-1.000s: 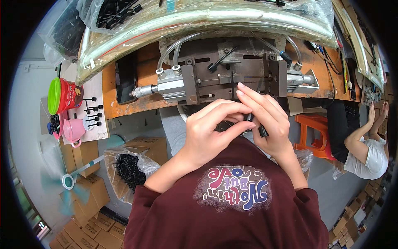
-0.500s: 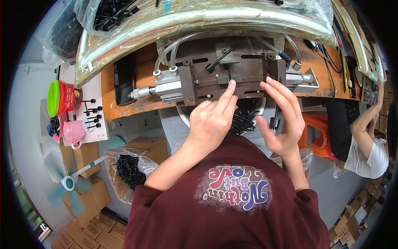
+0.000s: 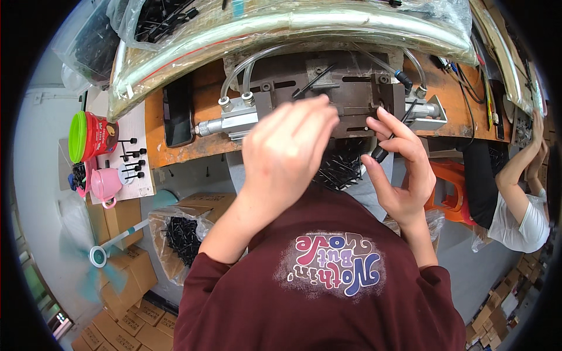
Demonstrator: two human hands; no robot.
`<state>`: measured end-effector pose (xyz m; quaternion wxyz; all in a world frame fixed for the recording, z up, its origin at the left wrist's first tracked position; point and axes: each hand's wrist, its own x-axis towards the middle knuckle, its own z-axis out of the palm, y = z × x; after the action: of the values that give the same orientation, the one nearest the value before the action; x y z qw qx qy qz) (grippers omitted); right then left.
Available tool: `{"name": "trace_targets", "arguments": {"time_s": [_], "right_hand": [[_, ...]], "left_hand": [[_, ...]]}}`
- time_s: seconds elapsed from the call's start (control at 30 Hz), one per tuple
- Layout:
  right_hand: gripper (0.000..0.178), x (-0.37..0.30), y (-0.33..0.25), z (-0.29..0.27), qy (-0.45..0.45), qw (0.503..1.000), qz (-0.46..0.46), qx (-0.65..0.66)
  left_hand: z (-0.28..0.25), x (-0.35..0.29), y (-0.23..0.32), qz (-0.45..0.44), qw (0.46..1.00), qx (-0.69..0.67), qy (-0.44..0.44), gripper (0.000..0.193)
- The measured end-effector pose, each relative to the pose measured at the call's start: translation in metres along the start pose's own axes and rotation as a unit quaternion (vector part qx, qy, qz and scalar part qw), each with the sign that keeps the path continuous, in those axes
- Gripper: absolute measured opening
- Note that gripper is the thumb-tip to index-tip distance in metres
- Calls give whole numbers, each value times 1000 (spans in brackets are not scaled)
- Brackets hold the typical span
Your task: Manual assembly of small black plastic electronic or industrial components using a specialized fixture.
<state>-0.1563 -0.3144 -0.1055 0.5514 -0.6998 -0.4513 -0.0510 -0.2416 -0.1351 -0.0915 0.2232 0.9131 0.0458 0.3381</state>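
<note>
My left hand (image 3: 287, 149) hovers over the middle of a dark metal clamping fixture (image 3: 358, 93), blurred by motion; its fingertips, and whether they hold anything, cannot be made out. At the fixture's right side, my right hand (image 3: 413, 178) pinches a black rod with a thick knobbed end (image 3: 380, 154) between thumb and fingers. The rod slants up to the right, its knob near my thumb. Another slim black rod (image 3: 315, 80) lies across the fixture's top. Below the fixture, a heap of similar black rods (image 3: 339, 169) sits by my lap, partly hidden by my left hand.
Air cylinders (image 3: 237, 121) with clear hoses flank the fixture. A phone-like black slab (image 3: 177, 114) lies on the wooden bench (image 3: 155, 126). Red bucket (image 3: 102, 137), pink cup (image 3: 106, 184) and fan (image 3: 97, 256) are at left. A plastic-wrapped bar (image 3: 293, 26) crosses behind; another person (image 3: 521, 216) sits right.
My left hand has drawn back left from the fixture's centre, its pointing finger no longer extended. In my right hand the black rod has swung from hanging down to slanting upward.
</note>
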Motion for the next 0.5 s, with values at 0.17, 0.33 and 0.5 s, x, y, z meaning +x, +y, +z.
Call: {"name": "trace_targets", "arguments": {"time_s": [0.17, 0.33, 0.5], "right_hand": [[31, 5, -8, -3, -18, 997, -34, -72], [33, 1, -8, -4, -16, 995, -42, -92], [32, -4, -5, -4, -22, 996, -18, -87]], "left_hand": [[3, 31, -17, 23, 983, 172, -64, 19], [23, 43, -29, -30, 954, 237, -180, 23], [31, 36, -38, -10, 969, 206, -139, 20]]}}
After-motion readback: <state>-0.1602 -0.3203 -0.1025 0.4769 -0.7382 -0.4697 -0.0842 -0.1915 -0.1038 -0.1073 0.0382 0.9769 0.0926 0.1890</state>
